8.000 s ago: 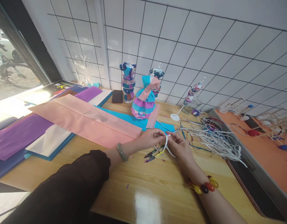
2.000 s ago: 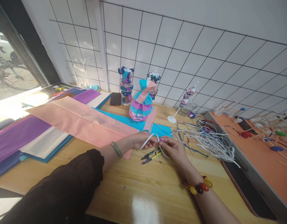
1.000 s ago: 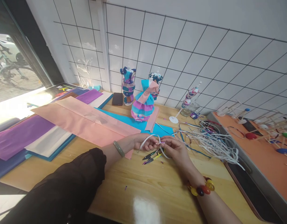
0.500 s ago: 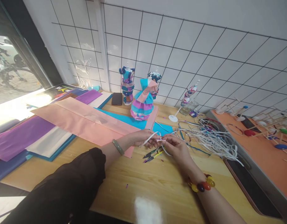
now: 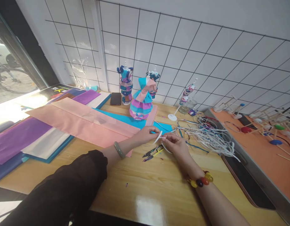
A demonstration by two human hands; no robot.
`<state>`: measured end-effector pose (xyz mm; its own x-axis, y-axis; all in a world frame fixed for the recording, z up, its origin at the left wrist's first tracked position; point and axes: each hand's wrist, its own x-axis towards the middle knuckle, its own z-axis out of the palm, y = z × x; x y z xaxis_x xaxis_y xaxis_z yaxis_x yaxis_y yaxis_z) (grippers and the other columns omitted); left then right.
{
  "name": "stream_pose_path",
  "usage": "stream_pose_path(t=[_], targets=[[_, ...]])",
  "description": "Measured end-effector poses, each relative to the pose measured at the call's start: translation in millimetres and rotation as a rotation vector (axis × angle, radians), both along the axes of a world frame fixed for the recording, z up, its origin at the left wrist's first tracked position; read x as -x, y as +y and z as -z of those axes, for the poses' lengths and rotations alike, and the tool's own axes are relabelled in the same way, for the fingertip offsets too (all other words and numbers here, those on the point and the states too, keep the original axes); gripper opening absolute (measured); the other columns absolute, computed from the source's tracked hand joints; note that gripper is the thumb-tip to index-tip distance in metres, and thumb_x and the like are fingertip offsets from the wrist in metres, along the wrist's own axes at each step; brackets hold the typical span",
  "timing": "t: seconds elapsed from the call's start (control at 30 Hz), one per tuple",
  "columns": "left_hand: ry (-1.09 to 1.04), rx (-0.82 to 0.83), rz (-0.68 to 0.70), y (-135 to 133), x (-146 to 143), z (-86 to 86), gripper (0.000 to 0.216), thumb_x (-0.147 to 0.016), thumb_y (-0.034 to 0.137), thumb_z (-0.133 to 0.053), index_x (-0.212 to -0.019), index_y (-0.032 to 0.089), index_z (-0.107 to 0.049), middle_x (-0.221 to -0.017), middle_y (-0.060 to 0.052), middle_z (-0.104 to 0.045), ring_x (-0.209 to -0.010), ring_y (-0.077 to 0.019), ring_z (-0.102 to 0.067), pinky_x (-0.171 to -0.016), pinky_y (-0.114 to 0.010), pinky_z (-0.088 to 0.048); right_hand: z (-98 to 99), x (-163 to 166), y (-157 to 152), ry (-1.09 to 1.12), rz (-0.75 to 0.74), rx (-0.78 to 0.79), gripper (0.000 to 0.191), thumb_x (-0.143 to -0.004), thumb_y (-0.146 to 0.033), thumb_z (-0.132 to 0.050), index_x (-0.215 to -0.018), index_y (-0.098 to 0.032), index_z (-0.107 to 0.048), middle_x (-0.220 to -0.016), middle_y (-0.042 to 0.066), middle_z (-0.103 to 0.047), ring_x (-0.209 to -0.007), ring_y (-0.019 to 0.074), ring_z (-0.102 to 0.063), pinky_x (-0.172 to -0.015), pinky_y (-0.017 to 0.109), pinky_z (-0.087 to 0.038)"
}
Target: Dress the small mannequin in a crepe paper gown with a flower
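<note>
My left hand (image 5: 148,135) is closed in a pinch on a thin white ribbon (image 5: 158,138), which curves up between both hands. Facing it, my right hand (image 5: 176,144) pinches a small pink piece (image 5: 163,137), perhaps a tiny bow, at the ribbon; part of the ribbon hangs below these fingers. Yellow-and-black thread snips (image 5: 152,153) lie on the table just under the hands. Behind them, a small dress form in a pink, blue and purple paper dress (image 5: 142,100) stands on blue paper (image 5: 116,117).
Peach paper sheets (image 5: 83,121) overlap purple paper (image 5: 29,135) at left. A tangle of white ribbons (image 5: 210,139) lies at right, near a dark tray (image 5: 248,182). More dressed forms (image 5: 126,86) and a black phone (image 5: 115,99) stand or lie by the gridded wall. An orange surface (image 5: 265,157) holds stick models.
My left hand has turned and its fingers have drawn together on the ribbon, whose large loop is now a shorter arc. The view has shifted slightly.
</note>
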<state>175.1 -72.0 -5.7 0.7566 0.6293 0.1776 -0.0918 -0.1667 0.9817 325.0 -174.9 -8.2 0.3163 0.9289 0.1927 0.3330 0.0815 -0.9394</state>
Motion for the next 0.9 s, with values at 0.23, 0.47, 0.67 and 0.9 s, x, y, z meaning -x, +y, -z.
stream_pose_path(t=[0.23, 0.47, 0.67, 0.9], targets=[[-0.061, -0.257, -0.026, -4, 3, -4.0, 0.020, -0.078, 0.034, -0.061, -0.079, 0.015, -0.069, -0.094, -0.007, -0.061, -0.091, -0.0148, -0.057, -0.081, -0.026, -0.044, 5.3, -5, 2, 0.150, -0.028, 0.043, 0.027, -0.065, -0.043, -0.074, -0.078, -0.020, -0.070, -0.077, 0.003, -0.068, -0.069, 0.0165, -0.062, -0.067, 0.029, -0.048], [0.038, -0.405, -0.007, -4, 6, -4.5, 0.031, -0.079, 0.035, -0.060, -0.104, 0.018, -0.064, -0.102, -0.006, -0.063, -0.096, -0.0148, -0.057, -0.082, -0.023, -0.045, 6.2, -5, 2, 0.224, -0.023, 0.063, 0.031, -0.061, -0.045, -0.076, -0.080, -0.021, -0.069, -0.075, 0.003, -0.070, -0.068, 0.0179, -0.064, -0.066, 0.031, -0.050], [0.192, -0.446, 0.014, -3, 3, 1.7, 0.027, -0.082, 0.036, -0.052, -0.091, 0.016, -0.069, -0.088, -0.004, -0.069, -0.080, -0.0129, -0.060, -0.071, -0.021, -0.044, 5.2, -3, 1, 0.280, -0.026, 0.084, 0.027, -0.061, -0.040, -0.077, -0.077, -0.021, -0.069, -0.072, 0.001, -0.070, -0.064, 0.0156, -0.063, -0.062, 0.028, -0.049], [0.203, -0.395, -0.046, -2, 4, 3.9, 0.040, -0.077, 0.044, -0.057, -0.107, 0.017, -0.062, -0.092, -0.005, -0.067, -0.081, -0.0134, -0.059, -0.071, -0.021, -0.044, 5.8, 0, 1, 0.273, 0.004, 0.107, 0.030, -0.061, -0.042, -0.077, -0.078, -0.020, -0.069, -0.073, 0.003, -0.071, -0.064, 0.0170, -0.065, -0.062, 0.029, -0.050]])
